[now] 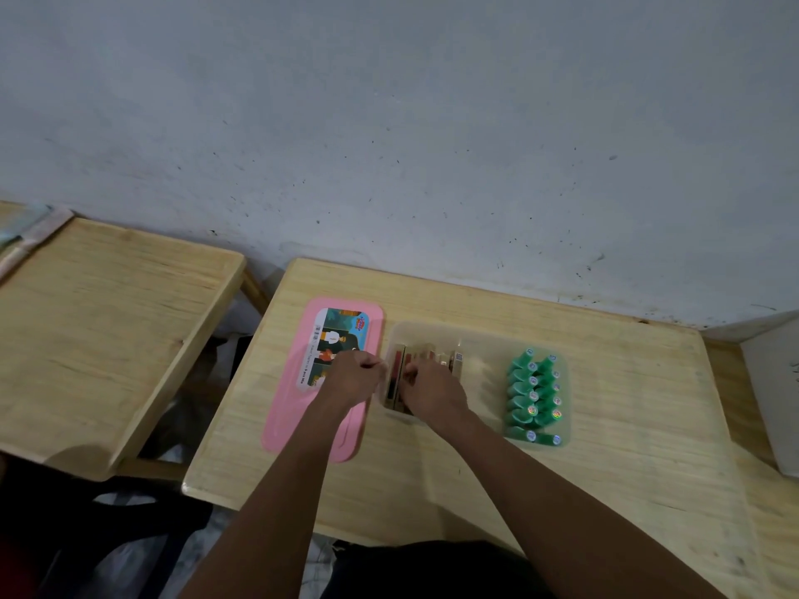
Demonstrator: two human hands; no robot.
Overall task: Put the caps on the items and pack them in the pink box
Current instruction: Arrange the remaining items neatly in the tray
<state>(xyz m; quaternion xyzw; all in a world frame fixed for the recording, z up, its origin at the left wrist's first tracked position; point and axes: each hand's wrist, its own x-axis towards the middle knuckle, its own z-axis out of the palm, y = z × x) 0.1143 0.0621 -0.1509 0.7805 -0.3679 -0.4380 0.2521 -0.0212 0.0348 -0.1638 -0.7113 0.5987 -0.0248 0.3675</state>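
Left hand (356, 376) and right hand (432, 389) curl over gold items (447, 356), grip unclear; green caps (534, 395) wait at 3 o'clock, pink box (298, 421) at 9 seemingly unpacked

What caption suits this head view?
Left hand and right hand at gold items in clear tray with green caps, beside pink box.

The pink box (285, 421) carried a teal-and-white printed label (335, 345). At three o'clock, green items (519, 389) bore iridescent round stickers (532, 410). The worktop (605, 469) was pale wood-grain; the wall (389, 123) was grey, dark-speckled.
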